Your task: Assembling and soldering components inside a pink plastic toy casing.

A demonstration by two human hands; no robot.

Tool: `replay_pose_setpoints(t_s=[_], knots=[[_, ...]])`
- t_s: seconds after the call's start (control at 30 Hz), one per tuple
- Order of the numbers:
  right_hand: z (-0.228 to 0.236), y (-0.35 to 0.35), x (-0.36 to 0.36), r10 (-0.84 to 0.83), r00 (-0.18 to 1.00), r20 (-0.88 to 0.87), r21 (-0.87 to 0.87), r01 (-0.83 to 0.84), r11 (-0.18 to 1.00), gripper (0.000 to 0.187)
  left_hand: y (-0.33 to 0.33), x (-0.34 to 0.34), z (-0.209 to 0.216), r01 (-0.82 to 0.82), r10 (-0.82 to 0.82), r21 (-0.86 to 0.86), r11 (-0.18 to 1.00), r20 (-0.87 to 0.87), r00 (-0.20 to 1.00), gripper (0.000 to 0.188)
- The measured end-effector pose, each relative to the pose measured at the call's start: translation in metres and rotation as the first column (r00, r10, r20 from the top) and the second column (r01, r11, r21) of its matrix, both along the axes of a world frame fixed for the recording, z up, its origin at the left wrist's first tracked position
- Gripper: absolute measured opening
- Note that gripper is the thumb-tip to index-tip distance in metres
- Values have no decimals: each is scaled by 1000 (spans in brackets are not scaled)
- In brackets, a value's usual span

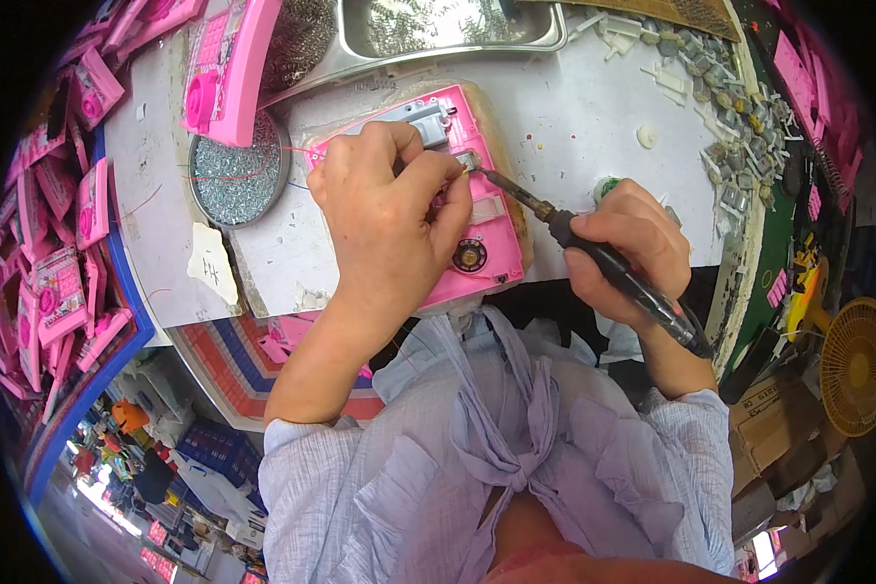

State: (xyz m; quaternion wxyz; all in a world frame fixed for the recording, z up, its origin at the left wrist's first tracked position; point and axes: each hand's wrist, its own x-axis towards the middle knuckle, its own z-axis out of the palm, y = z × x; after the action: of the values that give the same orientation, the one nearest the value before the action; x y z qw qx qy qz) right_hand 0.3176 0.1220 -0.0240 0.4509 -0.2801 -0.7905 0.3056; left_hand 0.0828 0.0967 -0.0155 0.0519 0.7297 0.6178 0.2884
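Observation:
Under my hands lies a pink plastic casing (501, 234) with a round black speaker (470, 255) and a grey part (428, 125) fitted in it. My left hand (380, 200) is closed over the casing, thumb and fingertips pinched together near its right side. What they pinch is hidden. A thin red wire (300, 149) sticks out to the left of this hand. My right hand (642, 243) grips the black handle of a soldering iron (615, 265). Its tip meets a small silvery part (466, 159) right beside my left fingertips.
Left of the casing stands a round dish (197, 195) of small screws. Behind are a metal tray (555, 34) and a pink casing (226, 73). More pink casings (58, 292) fill a blue-edged bin at left. Small grey parts (735, 107) lie heaped at right; a yellow fan (855, 365) stands beyond.

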Motion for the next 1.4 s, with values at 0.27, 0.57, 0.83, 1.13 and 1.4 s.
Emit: replay_pose_setpoints(t_s=[0.27,0.57,0.83,1.13,1.4], knots=[[0,-2,7,4,1000,17,8,-4,1000,34,-1,0,0,-6,6,3,1000,-6,1000,15],[3,0,13,-6,999,-49,-35,4,999,31,-1,-1,0,2,-2,-5,1000,-12,1000,14],[1,-1,12,-34,998,-57,-46,31,998,30,-3,1,3,-5,3,-35,999,-33,999,12],[2,2,12,-18,999,-51,-51,15,999,31,-3,0,8,1,-2,-15,1000,-44,999,15],[2,3,13,-21,998,-62,-65,17,998,31,-5,-1,6,3,-3,-46,999,5,1000,12]])
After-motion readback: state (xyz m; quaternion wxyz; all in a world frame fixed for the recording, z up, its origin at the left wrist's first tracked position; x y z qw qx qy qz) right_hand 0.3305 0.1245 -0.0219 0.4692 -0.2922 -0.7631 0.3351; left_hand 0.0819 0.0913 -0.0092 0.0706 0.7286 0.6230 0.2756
